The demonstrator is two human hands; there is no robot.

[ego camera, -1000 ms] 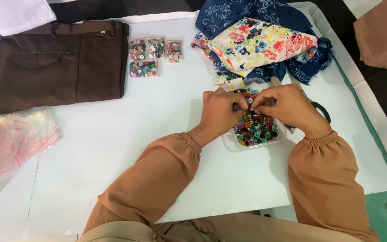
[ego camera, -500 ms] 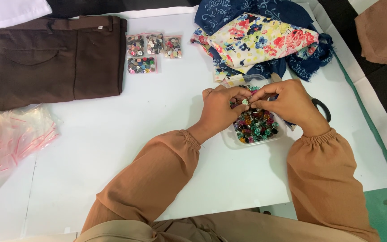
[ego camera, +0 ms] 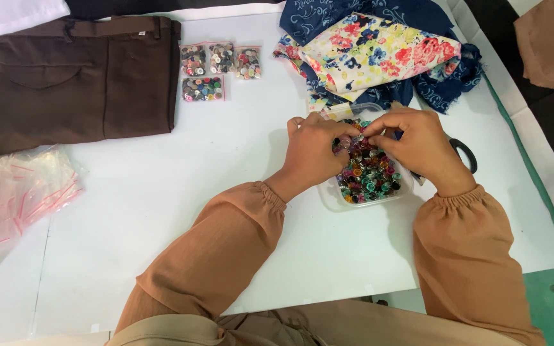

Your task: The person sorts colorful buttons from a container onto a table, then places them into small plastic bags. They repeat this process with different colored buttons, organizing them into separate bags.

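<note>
- A clear plastic tub point(ego camera: 333, 195) sits open on the white table, right of centre.
- Many small colourful buttons point(ego camera: 370, 176) fill it, lying loose, partly hidden under the hands.

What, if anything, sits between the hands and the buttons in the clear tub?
Nothing visible: the left hand and right hand meet directly over the open clear tub of buttons, fingertips pinching something small above them.

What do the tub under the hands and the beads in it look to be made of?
Tub: clear, thin plastic by the look; the white table shows through its wall and rim. Beads: glossy, many-coloured, with bright glints, so probably plastic or glass with some metal-looking rims; too small to tell which.
</note>
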